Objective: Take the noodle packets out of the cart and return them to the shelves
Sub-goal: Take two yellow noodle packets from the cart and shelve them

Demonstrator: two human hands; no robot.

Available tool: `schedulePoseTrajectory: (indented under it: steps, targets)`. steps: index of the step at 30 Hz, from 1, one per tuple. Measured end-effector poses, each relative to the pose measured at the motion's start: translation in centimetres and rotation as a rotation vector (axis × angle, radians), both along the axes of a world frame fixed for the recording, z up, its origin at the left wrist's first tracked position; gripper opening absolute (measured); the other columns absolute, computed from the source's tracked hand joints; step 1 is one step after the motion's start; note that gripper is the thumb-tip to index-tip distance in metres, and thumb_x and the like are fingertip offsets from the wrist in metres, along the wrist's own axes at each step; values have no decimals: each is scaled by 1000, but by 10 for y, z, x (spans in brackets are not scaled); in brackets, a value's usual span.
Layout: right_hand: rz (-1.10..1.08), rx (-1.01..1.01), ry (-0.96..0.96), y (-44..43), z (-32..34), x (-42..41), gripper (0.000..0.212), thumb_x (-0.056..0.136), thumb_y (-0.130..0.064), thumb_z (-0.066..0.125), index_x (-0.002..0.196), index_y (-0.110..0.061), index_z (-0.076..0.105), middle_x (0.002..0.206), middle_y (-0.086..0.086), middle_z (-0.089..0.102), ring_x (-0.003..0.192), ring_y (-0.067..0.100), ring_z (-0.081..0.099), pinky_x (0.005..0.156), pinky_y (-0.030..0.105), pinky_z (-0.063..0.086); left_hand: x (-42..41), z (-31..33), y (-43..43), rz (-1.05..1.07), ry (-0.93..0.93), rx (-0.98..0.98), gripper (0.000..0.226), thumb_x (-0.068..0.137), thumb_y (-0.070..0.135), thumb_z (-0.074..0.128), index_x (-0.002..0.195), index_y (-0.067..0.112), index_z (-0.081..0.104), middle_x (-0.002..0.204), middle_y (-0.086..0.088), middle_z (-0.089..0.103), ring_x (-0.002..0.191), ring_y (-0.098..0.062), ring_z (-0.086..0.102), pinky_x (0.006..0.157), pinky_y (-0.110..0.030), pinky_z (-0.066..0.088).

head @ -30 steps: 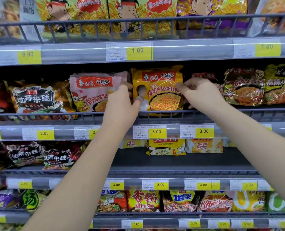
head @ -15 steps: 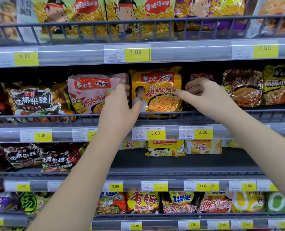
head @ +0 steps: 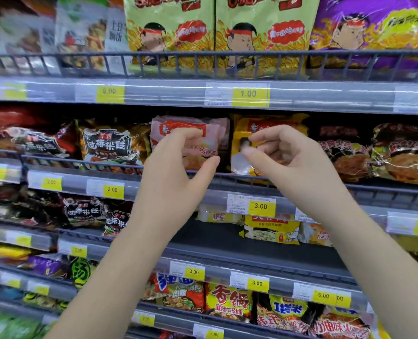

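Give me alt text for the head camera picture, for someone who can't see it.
A left hand and a right hand hover, fingers loosely curled, before a pink noodle packet and a yellow noodle packet on a supermarket shelf. Yellow price tags line the shelf edges.

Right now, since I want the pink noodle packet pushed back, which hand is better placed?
Left: the left hand is directly before the pink noodle packet; the right hand fronts the yellow noodle packet beside it.

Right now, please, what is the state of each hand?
Left hand: open, fingers loosely curved before the pink packet, holding nothing.
Right hand: fingers curled at the yellow packet; whether it pinches cannot be told.
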State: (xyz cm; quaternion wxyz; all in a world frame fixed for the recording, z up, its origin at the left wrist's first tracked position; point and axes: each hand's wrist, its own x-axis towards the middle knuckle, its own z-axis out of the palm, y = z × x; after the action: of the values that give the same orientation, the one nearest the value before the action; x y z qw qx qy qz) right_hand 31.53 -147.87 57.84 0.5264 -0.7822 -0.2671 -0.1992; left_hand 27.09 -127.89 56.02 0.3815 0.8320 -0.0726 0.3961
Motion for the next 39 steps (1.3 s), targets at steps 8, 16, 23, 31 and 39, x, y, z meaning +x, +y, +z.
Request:
schedulePoseTrajectory:
  steps: [8,16,23,31,39]
  targets:
    - [267,-11,12,110,7,-30,21,90,-36,77,109,-33,68,95,-10,73,89,5,68,78,15,53,-63,4,100,47,21,-75,43,93,36,72,133,31,56,123,21,61,116,10,57,97,-15,51]
    - [531,3,57,290,-1,-77,21,90,-30,77,110,-31,69,96,-4,73,92,11,70,82,25,55,-155,-9,266,196,51,-195,38,92,34,74,127,32,59,119,16,67,114,1,63,96,-24,54]
    - [783,-28,170,455,-32,-134,20,86,-35,78,106,-36,72,96,-6,75,92,15,72,86,34,58,-260,-33,399,415,78,-211,39,94,32,72,130,27,60,119,15,66,115,3,62,95,-23,55]
    - [1035,-49,261,606,-67,-177,26,83,-36,79,108,-32,72,95,-5,74,95,24,70,83,33,56,-340,-72,506,675,71,-322,33,91,24,76,120,31,64,109,15,70,108,-2,68,92,-25,57]
    - [1232,-83,348,737,-106,-173,29,81,-43,78,108,-34,72,94,-7,73,94,22,71,92,48,58,-356,-97,601,871,109,-372,30,89,19,77,114,30,64,106,11,71,101,-2,69,85,-18,56]
